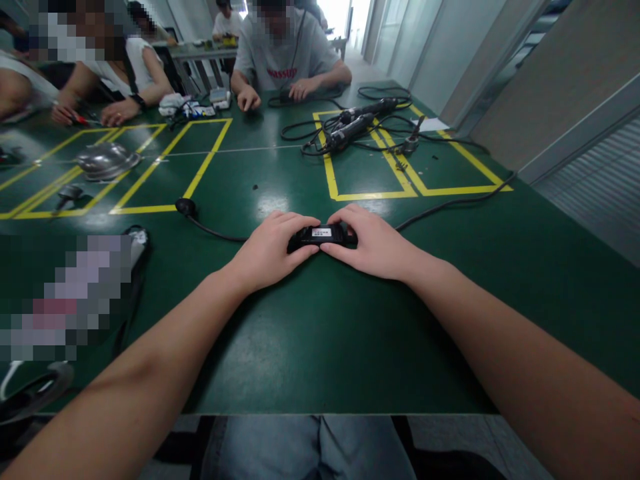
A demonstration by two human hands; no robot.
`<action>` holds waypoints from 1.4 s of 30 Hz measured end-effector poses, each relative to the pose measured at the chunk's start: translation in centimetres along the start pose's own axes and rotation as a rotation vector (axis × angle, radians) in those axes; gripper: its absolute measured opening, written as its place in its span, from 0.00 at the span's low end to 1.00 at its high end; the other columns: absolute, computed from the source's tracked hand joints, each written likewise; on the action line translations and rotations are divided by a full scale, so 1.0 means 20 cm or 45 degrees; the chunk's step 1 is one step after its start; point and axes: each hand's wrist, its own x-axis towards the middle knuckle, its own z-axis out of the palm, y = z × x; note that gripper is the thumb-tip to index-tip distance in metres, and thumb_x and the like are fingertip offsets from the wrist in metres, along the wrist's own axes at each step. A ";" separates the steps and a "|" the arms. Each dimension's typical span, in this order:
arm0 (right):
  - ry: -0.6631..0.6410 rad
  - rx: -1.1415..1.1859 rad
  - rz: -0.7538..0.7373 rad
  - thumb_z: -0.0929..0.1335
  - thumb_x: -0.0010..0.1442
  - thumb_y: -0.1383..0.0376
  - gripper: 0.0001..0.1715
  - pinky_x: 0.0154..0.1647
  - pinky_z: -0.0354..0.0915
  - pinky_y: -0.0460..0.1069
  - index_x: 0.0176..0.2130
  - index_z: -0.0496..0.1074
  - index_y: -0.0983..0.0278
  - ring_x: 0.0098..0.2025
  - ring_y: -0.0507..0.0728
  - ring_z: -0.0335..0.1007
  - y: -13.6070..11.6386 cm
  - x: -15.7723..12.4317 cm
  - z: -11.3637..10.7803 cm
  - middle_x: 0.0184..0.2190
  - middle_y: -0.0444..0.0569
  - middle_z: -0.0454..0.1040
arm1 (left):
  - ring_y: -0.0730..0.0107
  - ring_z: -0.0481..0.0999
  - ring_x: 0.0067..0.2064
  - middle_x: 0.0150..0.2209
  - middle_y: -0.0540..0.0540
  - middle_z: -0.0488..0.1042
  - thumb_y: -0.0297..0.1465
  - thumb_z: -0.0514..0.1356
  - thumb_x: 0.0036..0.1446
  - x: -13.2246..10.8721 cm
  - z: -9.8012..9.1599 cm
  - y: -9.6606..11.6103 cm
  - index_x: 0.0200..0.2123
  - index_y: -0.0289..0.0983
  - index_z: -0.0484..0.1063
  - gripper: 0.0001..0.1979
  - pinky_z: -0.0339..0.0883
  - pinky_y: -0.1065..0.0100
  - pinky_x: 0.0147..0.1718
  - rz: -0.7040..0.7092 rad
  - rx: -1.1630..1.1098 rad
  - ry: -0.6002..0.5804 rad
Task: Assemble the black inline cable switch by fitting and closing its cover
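Between my hands lies a small black in-line cable box (321,233) with a white label on top, on or just above the green table (310,347). My left hand (273,247) grips its left end, thumb in front and fingers behind. On its right end my right hand (373,243) has the same kind of hold, thumb and fingers curled around it. A black cord runs left from the box to a round black plug end (186,207). Another black cord (460,202) emerges beyond my right hand and trails to the table's right edge. My hands cover both box ends.
Black corded hand tools (350,130) with tangled cables lie at the back right, beside a metal part (411,143). A shiny metal bowl-like part (107,161) sits at left. A blurred-out item (75,293) with a strap is nearer. Several people sit across the table.
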 end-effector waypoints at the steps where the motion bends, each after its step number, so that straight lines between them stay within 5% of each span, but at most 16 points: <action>1: 0.000 -0.004 -0.002 0.77 0.67 0.52 0.18 0.52 0.73 0.60 0.49 0.80 0.59 0.47 0.66 0.78 0.00 0.00 0.00 0.50 0.56 0.82 | 0.49 0.82 0.58 0.58 0.40 0.87 0.39 0.67 0.73 0.00 0.00 0.00 0.64 0.40 0.81 0.21 0.73 0.48 0.65 -0.004 -0.002 -0.005; 27: 0.015 0.007 -0.033 0.76 0.71 0.51 0.19 0.55 0.74 0.61 0.54 0.83 0.59 0.49 0.67 0.80 0.01 0.01 0.01 0.50 0.56 0.84 | 0.51 0.84 0.56 0.55 0.40 0.89 0.41 0.66 0.75 0.00 -0.02 0.00 0.63 0.40 0.85 0.20 0.75 0.50 0.63 -0.051 -0.030 0.033; 42: -0.002 0.042 -0.031 0.78 0.68 0.52 0.19 0.51 0.73 0.58 0.51 0.85 0.60 0.46 0.64 0.78 0.02 0.01 0.01 0.48 0.54 0.82 | 0.55 0.88 0.51 0.53 0.41 0.90 0.39 0.73 0.69 0.01 -0.06 -0.02 0.62 0.40 0.88 0.21 0.80 0.54 0.61 -0.108 -0.174 0.004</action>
